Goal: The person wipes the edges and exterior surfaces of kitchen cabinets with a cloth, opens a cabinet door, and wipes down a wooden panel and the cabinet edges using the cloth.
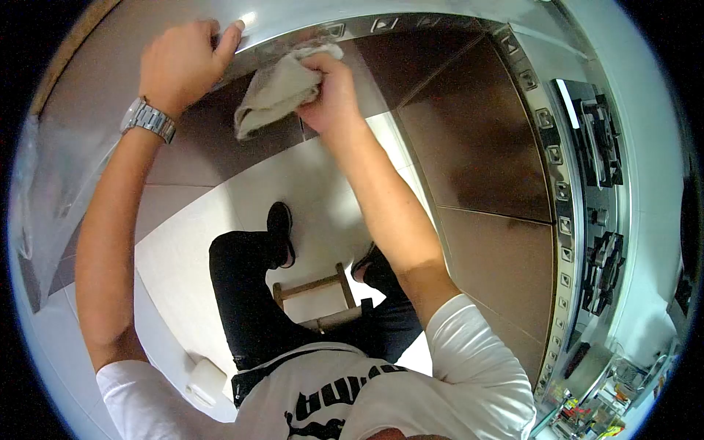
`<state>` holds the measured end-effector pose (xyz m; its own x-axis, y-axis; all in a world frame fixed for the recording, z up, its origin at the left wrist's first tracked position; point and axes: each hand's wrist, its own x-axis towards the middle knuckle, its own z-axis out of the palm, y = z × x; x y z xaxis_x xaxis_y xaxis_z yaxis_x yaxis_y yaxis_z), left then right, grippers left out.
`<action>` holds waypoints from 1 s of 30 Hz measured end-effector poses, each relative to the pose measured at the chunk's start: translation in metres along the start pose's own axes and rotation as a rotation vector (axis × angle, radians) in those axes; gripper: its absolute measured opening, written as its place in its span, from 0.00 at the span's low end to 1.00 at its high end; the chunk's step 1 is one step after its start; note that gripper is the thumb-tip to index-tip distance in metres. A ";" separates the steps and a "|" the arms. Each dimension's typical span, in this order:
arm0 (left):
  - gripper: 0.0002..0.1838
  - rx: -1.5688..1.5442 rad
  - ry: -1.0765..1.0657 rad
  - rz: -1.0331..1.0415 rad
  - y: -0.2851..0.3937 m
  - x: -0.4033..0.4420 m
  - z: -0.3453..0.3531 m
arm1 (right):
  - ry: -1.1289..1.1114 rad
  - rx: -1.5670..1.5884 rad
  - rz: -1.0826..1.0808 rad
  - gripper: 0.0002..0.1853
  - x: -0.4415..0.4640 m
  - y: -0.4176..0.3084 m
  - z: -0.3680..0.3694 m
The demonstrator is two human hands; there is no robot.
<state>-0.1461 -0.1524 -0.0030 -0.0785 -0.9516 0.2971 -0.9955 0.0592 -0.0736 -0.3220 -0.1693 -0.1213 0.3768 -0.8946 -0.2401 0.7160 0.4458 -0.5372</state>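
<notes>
Cloth (275,95) is in the R hand (331,92), grasped along its right side; prob. light, soft, limp, not fragile, so best held by a bunched fold. Long axis runs diag., loose corner pointing left of the grip & back twd the body. Counter (293,16) is just beyond the grip; L hand (180,62), left of it, is at the edge, finger hold hidden, can't tell.

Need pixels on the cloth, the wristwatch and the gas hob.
Cloth (279,89), head view: middle of the fabric.
Metal wristwatch (152,119), head view: linked bracelet.
Gas hob (600,217), head view: control knob between the burners.
</notes>
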 end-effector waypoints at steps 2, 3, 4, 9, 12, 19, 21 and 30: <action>0.27 -0.012 -0.006 0.013 -0.003 0.002 0.001 | 0.171 0.113 -0.075 0.13 -0.018 -0.023 0.012; 0.27 -0.033 -0.015 0.020 -0.003 0.003 0.004 | 0.073 0.218 -0.102 0.14 0.004 -0.032 -0.021; 0.27 -0.039 -0.018 0.023 -0.003 0.003 0.006 | 0.109 0.222 -0.133 0.14 -0.003 -0.053 -0.024; 0.27 -0.023 0.008 0.019 -0.001 0.002 0.002 | 0.138 0.156 -0.170 0.14 0.007 -0.048 -0.028; 0.27 -0.005 0.020 0.021 -0.001 0.001 0.001 | 0.138 0.025 -0.092 0.14 -0.007 -0.019 -0.002; 0.28 -0.043 0.024 0.037 -0.005 0.000 0.004 | 0.163 0.249 -0.298 0.17 0.006 -0.077 -0.040; 0.28 -0.030 -0.011 0.018 -0.001 0.000 -0.001 | 0.133 0.232 -0.375 0.18 0.008 -0.107 -0.053; 0.24 -0.063 0.014 0.040 -0.004 0.001 0.005 | 0.037 0.254 -0.203 0.16 0.004 -0.076 -0.048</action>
<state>-0.1417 -0.1550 -0.0068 -0.1189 -0.9438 0.3083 -0.9928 0.1165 -0.0260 -0.4030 -0.2080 -0.1206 0.1933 -0.9645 -0.1802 0.8997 0.2475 -0.3595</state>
